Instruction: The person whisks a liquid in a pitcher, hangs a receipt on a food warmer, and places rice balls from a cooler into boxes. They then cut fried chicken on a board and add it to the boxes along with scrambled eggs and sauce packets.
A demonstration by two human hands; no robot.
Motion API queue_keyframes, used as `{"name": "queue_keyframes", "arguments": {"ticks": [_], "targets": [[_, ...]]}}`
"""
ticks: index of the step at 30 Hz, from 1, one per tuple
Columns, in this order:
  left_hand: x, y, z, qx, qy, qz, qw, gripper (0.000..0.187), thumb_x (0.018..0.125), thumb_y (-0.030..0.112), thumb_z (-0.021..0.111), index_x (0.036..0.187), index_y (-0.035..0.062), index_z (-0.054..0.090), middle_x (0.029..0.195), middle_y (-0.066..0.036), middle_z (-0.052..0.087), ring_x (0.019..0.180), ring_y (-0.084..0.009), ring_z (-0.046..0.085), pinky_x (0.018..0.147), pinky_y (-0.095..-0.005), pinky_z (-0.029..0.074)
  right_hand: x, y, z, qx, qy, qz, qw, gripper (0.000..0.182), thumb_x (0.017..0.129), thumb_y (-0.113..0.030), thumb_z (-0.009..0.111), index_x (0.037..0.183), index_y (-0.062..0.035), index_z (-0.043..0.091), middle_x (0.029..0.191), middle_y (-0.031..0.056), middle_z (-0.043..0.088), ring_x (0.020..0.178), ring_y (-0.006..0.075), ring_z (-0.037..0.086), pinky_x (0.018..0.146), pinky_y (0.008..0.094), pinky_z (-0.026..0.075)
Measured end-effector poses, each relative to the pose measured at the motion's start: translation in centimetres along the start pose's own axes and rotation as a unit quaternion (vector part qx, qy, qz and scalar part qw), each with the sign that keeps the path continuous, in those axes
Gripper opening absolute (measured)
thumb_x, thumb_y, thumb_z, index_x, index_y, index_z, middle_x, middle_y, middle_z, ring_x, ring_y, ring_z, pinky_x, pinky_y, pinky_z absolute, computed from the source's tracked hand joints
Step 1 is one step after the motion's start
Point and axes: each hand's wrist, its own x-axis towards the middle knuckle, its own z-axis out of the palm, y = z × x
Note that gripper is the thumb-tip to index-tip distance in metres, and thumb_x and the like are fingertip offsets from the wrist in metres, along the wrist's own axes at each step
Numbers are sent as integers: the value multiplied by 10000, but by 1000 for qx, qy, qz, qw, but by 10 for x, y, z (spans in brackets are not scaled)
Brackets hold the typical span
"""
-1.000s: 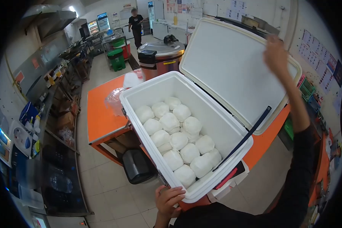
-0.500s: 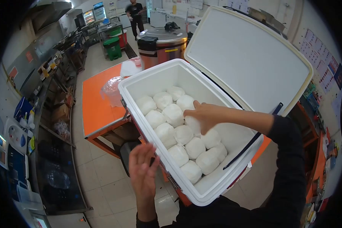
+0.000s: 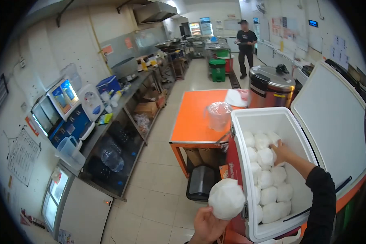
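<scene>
A white, faceted ball that looks like a peeled coconut rests in my left hand, just outside the cooler box's near left side. My fingers and thumb cup it from below. Inside the open cooler box, my right hand reaches over the right side with its fingers curled round another coconut, partly hidden by the hand. Several more white coconuts lie packed together around it. The cooler's lid stands tilted back on the right.
Behind the cooler, an orange table carries a clear plastic jug. A black bin stands below. A large metal pot is at the back, and a person stands farther off. A long counter runs along the left.
My left hand, empty before, now holds a coconut beside the cooler. My right hand remains in the cooler among the coconuts. The view has turned left, so the cooler sits farther right.
</scene>
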Motion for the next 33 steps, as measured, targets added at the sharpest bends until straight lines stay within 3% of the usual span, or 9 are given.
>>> {"name": "queue_keyframes", "arguments": {"ticks": [7,14,16,20,22,24,27,30,33], "targets": [[-5,11,3,135,52,108,984,620,782,154,427,1330,184,138,1336,-161,247,1190,-392,354,890,-554,411,-67,-30,-106,77,40,-58,995,799,512,-330,768,1214,-176,418,1042,194,482,953,359,504,793,445,426],[42,-6,21,213,-147,117,959,847,735,497,593,1355,153,129,1339,-136,275,1170,-360,387,828,-511,471,-169,-135,-197,229,213,-437,844,754,519,-292,808,1189,-194,476,1193,180,390,1117,381,367,950,452,305],[37,-13,22,229,-46,88,968,823,725,523,575,1346,144,190,1320,-135,320,1171,-361,384,803,-527,473,-173,-154,-189,222,207,-466,831,699,587,-277,778,1205,-185,465,1196,169,394,1113,354,381,950,433,312],[27,-16,7,241,15,105,965,840,684,537,584,1333,134,235,1296,-141,357,1164,-369,388,774,-559,468,-134,-128,-177,457,164,-465,740,491,738,-211,654,1176,-97,463,1188,116,425,1052,246,460,902,379,370],[6,-11,-3,232,48,146,961,854,656,515,592,1329,128,236,1290,-143,363,1151,-370,400,763,-586,452,-87,-87,-144,388,187,-273,860,294,765,-161,569,1034,-54,514,1025,145,540,951,261,532,826,367,420],[-16,-6,-27,271,80,167,945,867,645,489,599,1329,114,220,1293,-126,359,1137,-375,411,750,-588,453,-50,-53,-73,223,-30,-141,964,361,674,-178,632,1002,-64,533,963,167,555,929,317,531,811,384,416],[-56,-7,-70,301,127,186,927,774,660,454,595,1280,79,321,1192,-141,461,1062,-362,482,767,-525,468,-31,-40,30,187,-19,-302,935,441,629,-181,650,1039,-76,528,980,168,544,926,331,530,789,379,430],[-81,-17,-88,308,155,143,927,762,668,436,599,1281,84,314,1196,-141,454,1061,-354,483,772,-512,468,-36,-54,35,219,23,-209,953,575,593,-243,680,1110,-75,495,1008,181,556,940,319,539,730,382,461],[-103,-40,-96,299,154,67,939,751,676,418,603,1283,89,308,1199,-140,446,1059,-346,484,778,-499,468,-18,-45,-15,196,-167,-79,963,666,561,-250,712,1169,-152,458,1091,212,495,988,350,508,772,402,455]]}}
